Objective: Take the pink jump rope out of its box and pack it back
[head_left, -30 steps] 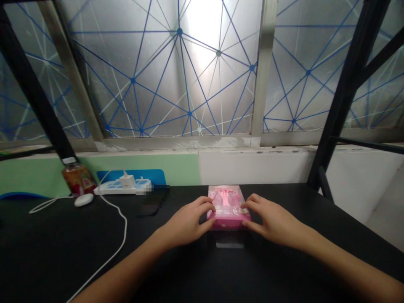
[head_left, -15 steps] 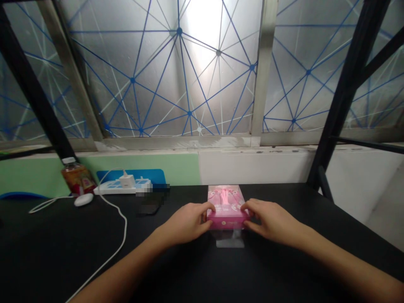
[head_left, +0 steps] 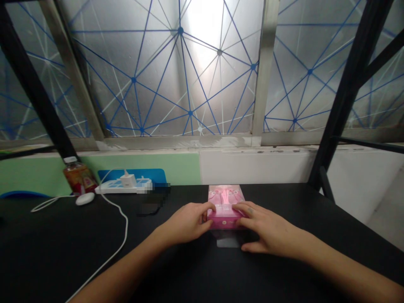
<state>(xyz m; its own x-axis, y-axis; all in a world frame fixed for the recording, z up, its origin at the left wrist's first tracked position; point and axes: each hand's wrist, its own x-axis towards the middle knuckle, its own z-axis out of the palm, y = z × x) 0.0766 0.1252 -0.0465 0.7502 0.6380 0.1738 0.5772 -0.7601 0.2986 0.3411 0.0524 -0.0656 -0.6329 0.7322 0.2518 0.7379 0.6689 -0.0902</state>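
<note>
A small pink box [head_left: 223, 221] with a shiny, see-through-looking top lies on the black table, straight ahead of me. From its near end a clear plastic flap [head_left: 227, 243] sticks out toward me, flat over the table. My left hand [head_left: 192, 221] grips the box's left side, thumb low and fingers at the upper edge. On the other side, my right hand [head_left: 265, 225] has its fingers spread over the right part of the box. Its thumb is apart from the fingers, near the flap's right edge; whether it touches the flap I cannot tell.
Back left on the black table [head_left: 176, 273] are a drink bottle [head_left: 78, 176], a white power strip [head_left: 143, 186] with a charger [head_left: 128, 181], a white mouse-like object [head_left: 85, 199] and a dark phone-like object [head_left: 150, 208]. A white cable [head_left: 126, 227] runs toward me. Black frame posts stand at both sides.
My right hand has loosened from the box's right side. Its fingers have slid left over the box, and the thumb has dropped down toward the clear flap. My left hand stays in place.
</note>
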